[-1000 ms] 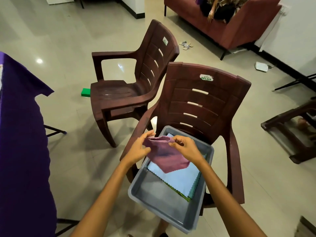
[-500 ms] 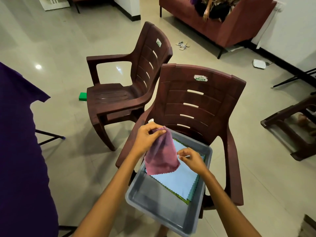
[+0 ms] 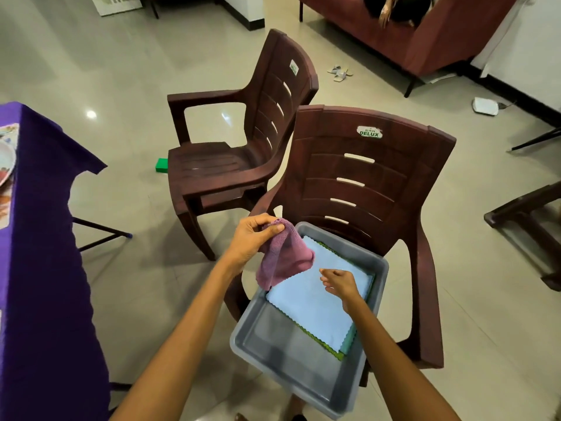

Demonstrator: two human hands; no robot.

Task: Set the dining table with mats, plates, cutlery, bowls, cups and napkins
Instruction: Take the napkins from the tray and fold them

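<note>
Pale floor tiles fill most of the head view, with two brown plastic chairs [image 3: 349, 183] standing close together in the middle and a dark red sofa [image 3: 425, 34] far back against the wall. On the seat of the nearer chair sits a grey tub [image 3: 291, 360], and I am working over it.

My left hand [image 3: 249, 241] pinches a purple napkin [image 3: 282, 256] by its top edge, thumb and fingers curled round the cloth, so that it hangs just above the tub's far-left corner and drapes over the stack below. My right hand [image 3: 340, 284] hovers just beside the napkin's lower corner, fingers loosely bent and holding nothing, right over a light blue napkin [image 3: 315, 302] that lies flat in the tub. Under that one I can see green and teal edges, so I judge a few more cloths are left to take out.

At the far left edge is the table [image 3: 45, 238], covered in a purple cloth. Only a sliver of its top shows: part of a printed mat [image 3: 6, 208] and the rim of a plate [image 3: 4, 159]. From that I judge at least one place already has its mat and plate; whether cutlery, bowls and cups are out I cannot tell. Napkins look like the step in hand, and the purple one is well apart from the table, yet to be carried over.
</note>
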